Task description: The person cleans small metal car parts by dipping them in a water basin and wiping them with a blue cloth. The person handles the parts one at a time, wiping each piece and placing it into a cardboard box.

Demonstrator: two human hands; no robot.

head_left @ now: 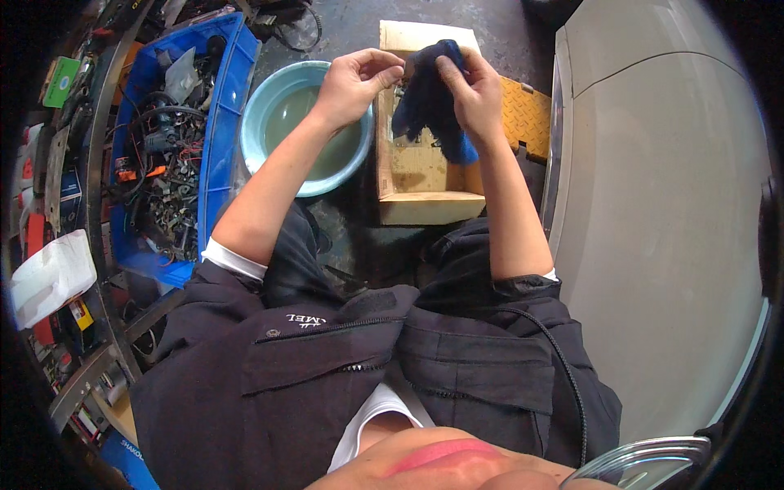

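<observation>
My right hand (478, 100) grips a dark blue cloth (426, 96), thumb on top, and the cloth hangs down over a cardboard box (431, 210). To the left of the cloth, my left hand (349, 91) is closed in a pinch, its thumb and forefinger tips close to the cloth's edge. Whatever those fingertips hold, if anything, is too small to make out. The open box has small bits on its stained bottom, partly covered by the cloth. Under my left wrist stands a light blue basin (250, 140) of murky water.
On the left, a blue plastic crate (214, 155) is full of metal parts and cables, beside a cluttered metal rack (100, 175). A yellow textured step (525, 118) lies right of the box. A large pale panel (653, 204) stands close on my right.
</observation>
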